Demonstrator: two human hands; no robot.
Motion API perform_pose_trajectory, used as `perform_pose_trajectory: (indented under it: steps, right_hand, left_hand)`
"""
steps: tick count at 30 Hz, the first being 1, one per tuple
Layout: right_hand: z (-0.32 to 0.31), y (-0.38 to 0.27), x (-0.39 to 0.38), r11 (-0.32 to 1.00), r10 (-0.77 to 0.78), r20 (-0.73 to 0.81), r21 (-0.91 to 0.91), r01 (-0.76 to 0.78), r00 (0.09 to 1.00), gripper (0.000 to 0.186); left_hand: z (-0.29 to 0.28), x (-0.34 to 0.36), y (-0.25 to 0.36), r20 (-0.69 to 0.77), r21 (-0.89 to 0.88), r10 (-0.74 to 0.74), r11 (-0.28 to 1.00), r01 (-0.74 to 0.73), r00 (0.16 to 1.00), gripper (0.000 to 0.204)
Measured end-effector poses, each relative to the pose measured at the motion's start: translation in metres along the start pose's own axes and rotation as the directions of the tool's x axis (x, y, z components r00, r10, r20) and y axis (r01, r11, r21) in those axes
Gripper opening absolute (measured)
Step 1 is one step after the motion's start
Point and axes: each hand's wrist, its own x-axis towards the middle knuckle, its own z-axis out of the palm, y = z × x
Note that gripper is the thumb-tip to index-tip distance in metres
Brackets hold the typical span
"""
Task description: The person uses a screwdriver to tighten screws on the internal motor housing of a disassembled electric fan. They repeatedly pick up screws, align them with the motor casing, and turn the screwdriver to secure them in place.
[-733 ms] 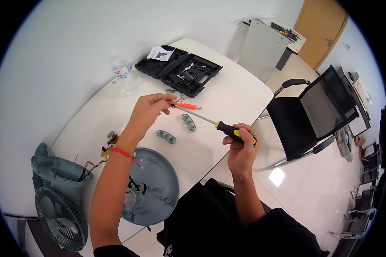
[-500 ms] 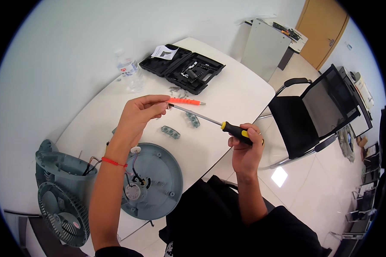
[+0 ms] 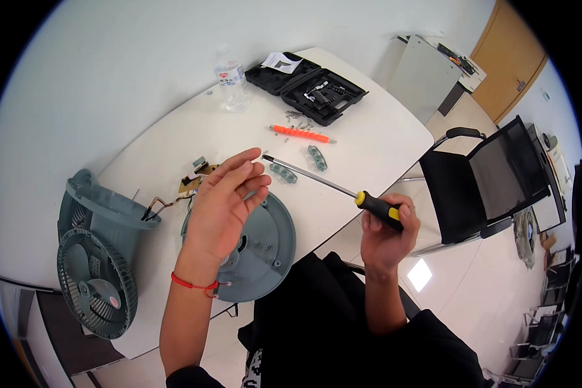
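Note:
My right hand [image 3: 389, 242] grips the black and yellow handle of a screwdriver [image 3: 333, 185], whose shaft slants up and left. Close to the screwdriver's dark tip is my left hand [image 3: 229, 200], its fingers loosely bent and apart, with nothing visible in them. Below my left hand lies a round grey-green base [image 3: 275, 249], partly covered by that hand and wrist. Two small grey-green button strips [image 3: 317, 158] rest on the table beyond the screwdriver; its shaft passes close over one of them in the picture. An orange pen-like tool [image 3: 302, 134] lies farther back.
On the white table [image 3: 174, 139] stand a water bottle [image 3: 231, 84] and an open black tool case [image 3: 323, 97], with small screws nearby. A grey-green fan housing [image 3: 113, 213] and fan grille [image 3: 97, 284] stand at left, wires leading to a circuit board [image 3: 191, 184]. A black chair [image 3: 462, 187] is at right.
My left fingers have come away from the screwdriver tip and loosened. The view has shifted, and the round base's motor and wires no longer show beside my left arm.

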Motion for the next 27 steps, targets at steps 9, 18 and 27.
perform_pose_trajectory:
  steps: [9, 18, 27]
  right_hand:
    - [0.011, 0.002, -0.008, 0.989, 0.064, -0.071, 0.136, -0.054, 0.995, 0.03]
    - [0.017, 0.006, -0.025, 0.979, -0.111, 0.084, 0.182, 0.094, 0.99, 0.03]
    - [0.022, 0.014, -0.035, 0.972, -0.154, 0.198, 0.204, 0.113, 0.968, 0.029]
  left_hand:
    - [0.0, -0.016, -0.007, 0.052, 0.333, 0.311, 0.89, -0.31, 0.949, 0.024]
    - [-0.018, -0.048, -0.021, -0.006, -0.467, 0.116, 0.878, -0.105, 0.993, 0.023]
    - [-0.021, -0.073, -0.034, -0.008, -0.565, 0.155, 0.815, -0.133, 0.988, 0.024]
